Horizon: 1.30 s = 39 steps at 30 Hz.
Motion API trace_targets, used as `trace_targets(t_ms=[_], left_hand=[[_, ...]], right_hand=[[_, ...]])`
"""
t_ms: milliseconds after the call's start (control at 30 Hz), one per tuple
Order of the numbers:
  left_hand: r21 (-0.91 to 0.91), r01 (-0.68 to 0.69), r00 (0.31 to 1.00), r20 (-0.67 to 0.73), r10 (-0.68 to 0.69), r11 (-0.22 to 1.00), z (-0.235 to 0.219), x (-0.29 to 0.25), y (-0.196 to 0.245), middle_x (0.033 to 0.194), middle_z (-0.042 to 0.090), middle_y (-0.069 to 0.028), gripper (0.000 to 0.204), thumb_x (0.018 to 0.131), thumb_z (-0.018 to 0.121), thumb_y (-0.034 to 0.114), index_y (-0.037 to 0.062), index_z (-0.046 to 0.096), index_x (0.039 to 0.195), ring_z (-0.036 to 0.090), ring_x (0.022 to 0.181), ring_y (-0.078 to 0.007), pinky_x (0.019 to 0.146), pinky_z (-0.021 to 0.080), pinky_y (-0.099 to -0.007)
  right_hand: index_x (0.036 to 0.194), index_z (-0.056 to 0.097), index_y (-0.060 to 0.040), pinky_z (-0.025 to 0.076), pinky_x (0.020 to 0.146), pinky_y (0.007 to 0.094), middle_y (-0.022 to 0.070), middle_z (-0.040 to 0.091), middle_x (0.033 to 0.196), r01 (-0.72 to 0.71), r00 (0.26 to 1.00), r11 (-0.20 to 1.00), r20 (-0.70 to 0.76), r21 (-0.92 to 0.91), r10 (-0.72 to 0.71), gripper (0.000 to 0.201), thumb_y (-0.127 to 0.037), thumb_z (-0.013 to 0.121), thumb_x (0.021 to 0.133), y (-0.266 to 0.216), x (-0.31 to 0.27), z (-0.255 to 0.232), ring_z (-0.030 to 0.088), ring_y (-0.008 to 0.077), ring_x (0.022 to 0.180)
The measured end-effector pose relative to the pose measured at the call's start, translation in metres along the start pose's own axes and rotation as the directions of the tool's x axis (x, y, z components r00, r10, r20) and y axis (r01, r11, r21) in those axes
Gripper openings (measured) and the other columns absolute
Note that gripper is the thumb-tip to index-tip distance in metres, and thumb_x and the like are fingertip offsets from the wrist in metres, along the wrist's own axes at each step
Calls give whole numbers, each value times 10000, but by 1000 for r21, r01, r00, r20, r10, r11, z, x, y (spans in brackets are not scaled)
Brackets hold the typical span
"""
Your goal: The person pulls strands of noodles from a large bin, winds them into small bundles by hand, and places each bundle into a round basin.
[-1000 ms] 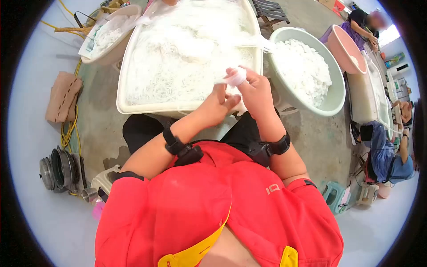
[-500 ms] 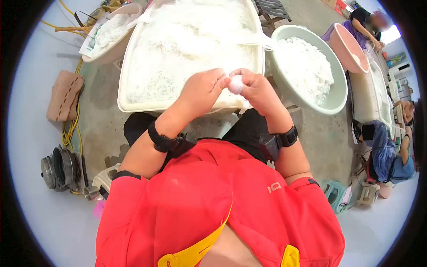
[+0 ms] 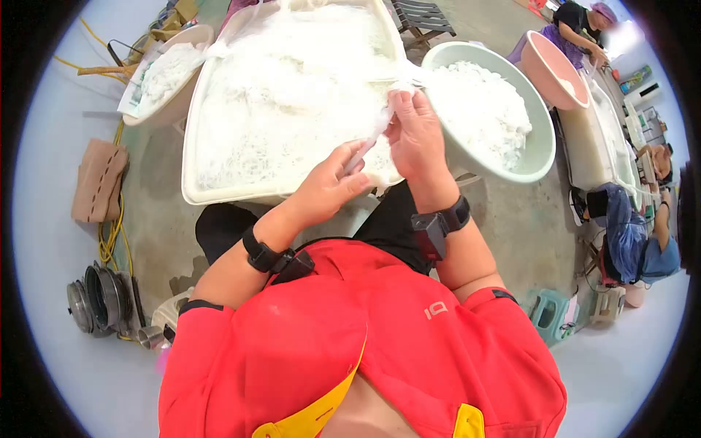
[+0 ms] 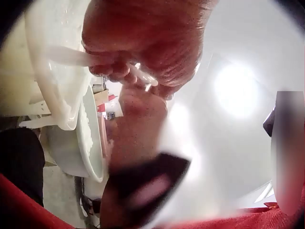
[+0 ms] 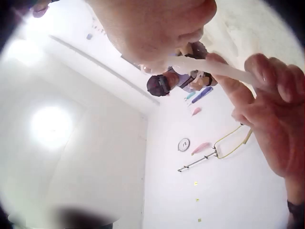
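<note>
A whitish, translucent strip (image 3: pixel 371 140) slants between the two hands over the near right corner of a cream tray (image 3: pixel 255 196) full of white, thread-like material. My left hand (image 3: pixel 321 191) grips its lower end in curled fingers. Higher up, my right hand (image 3: pixel 421 146) pinches the other end beside white material. In the left wrist view my left hand (image 4: pixel 143 40) is close in front of the right hand (image 4: pixel 140 114), with parts of the strip (image 4: pixel 71 57) visible. The right wrist view has the strip (image 5: pixel 228 71) running from my right hand (image 5: pixel 157 31) to the left fingers (image 5: pixel 274 78).
At the right stand a pale green basin (image 3: pixel 542 157) of white pieces and a pink basin (image 3: pixel 544 55). Another basin (image 3: pixel 171 109) is at the upper left. A folding stool (image 3: pixel 423 20) stands behind; people sit at the far right.
The rounded white bundle between my fingers now shows as a long strip. My left hand has moved down and toward me, the right slightly up, and the head view has shifted.
</note>
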State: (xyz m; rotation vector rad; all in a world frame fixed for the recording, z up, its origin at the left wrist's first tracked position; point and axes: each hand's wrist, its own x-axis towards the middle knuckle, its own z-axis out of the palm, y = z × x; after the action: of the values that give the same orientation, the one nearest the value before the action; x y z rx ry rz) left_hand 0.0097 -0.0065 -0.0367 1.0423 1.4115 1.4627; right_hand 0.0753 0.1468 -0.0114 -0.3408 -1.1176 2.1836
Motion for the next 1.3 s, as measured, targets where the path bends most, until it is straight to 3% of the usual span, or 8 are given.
trace_targets(t_ms=[233, 400, 533, 667, 833, 1000, 1133, 1300], left_hand=[[407, -69, 994, -50, 98, 911, -7, 12, -8, 578, 428, -48, 196, 817, 393, 159, 26, 469, 694, 397, 567, -150, 542, 351, -312], [330, -114, 958, -213, 192, 937, -31, 12, -22, 598, 403, -23, 252, 863, 377, 202, 52, 429, 667, 407, 597, -136, 603, 371, -277], [-134, -166, 942, -314, 117, 977, -12, 18, -9, 579, 330, 0, 361, 954, 345, 331, 94, 386, 686, 378, 586, -125, 652, 387, -286], [-787, 44, 999, 47, -11, 615, 0, 21, 34, 593, 295, 16, 413, 945, 328, 462, 131, 360, 700, 361, 587, -122, 667, 390, -300], [-832, 9, 988, -77, -131, 554, -37, 25, 13, 670, 402, 0, 414, 931, 328, 497, 98, 437, 903, 432, 617, -149, 697, 415, -339], [-607, -253, 803, -566, -187, 753, -8, 22, -8, 777, 551, -75, 378, 937, 401, 399, 47, 447, 1066, 553, 716, -204, 667, 455, -360], [561, -70, 984, -99, 151, 825, -19, 3, -10, 874, 584, -153, 305, 885, 479, 234, 8, 476, 1090, 566, 728, -205, 703, 455, -331], [98, 27, 937, -350, 9, 995, 14, 23, -24, 770, 572, -59, 279, 915, 454, 225, -29, 530, 1002, 504, 647, -138, 617, 426, -260]], right_hand=[[939, 466, -97, 441, 578, 308, 35, 512, 764, -437, 823, 868, 493, 234, 282, 110, -205, 449, 928, 4, 1, -31, 520, 154, 730], [887, 525, -76, 362, 466, 235, 15, 492, 620, -11, 970, 863, -214, -506, -114, 174, -248, 494, 888, -19, 26, -78, 469, 102, 564], [1097, 560, 16, 407, 883, 438, 228, 545, 1139, -255, 913, -322, -118, -912, -391, 387, -246, 587, 815, -25, 28, -105, 507, 401, 1039], [1046, 644, -115, 291, 1019, 441, 224, 258, 1408, 574, 816, 154, 578, -804, -24, 398, -215, 743, 674, 9, 4, -41, 275, 416, 1269], [972, 693, -169, 223, 1055, 434, 195, 207, 1445, 502, 710, 635, 699, -587, 85, 265, -217, 718, 712, 21, -14, -11, 210, 354, 1324], [953, 691, -93, 417, 911, 334, 144, 578, 1165, 278, 927, 731, 374, -623, -34, 214, -125, 662, 744, 16, -10, -3, 546, 261, 1080], [882, 682, -45, 486, 785, 339, 118, 642, 1009, 451, 870, 257, 357, -855, -340, 206, -141, 697, 701, 6, -11, 4, 616, 269, 895], [886, 668, -12, 490, 749, 319, 103, 666, 892, 407, 908, 241, 361, -881, -212, 208, -171, 564, 801, 12, -16, 3, 612, 265, 902]])
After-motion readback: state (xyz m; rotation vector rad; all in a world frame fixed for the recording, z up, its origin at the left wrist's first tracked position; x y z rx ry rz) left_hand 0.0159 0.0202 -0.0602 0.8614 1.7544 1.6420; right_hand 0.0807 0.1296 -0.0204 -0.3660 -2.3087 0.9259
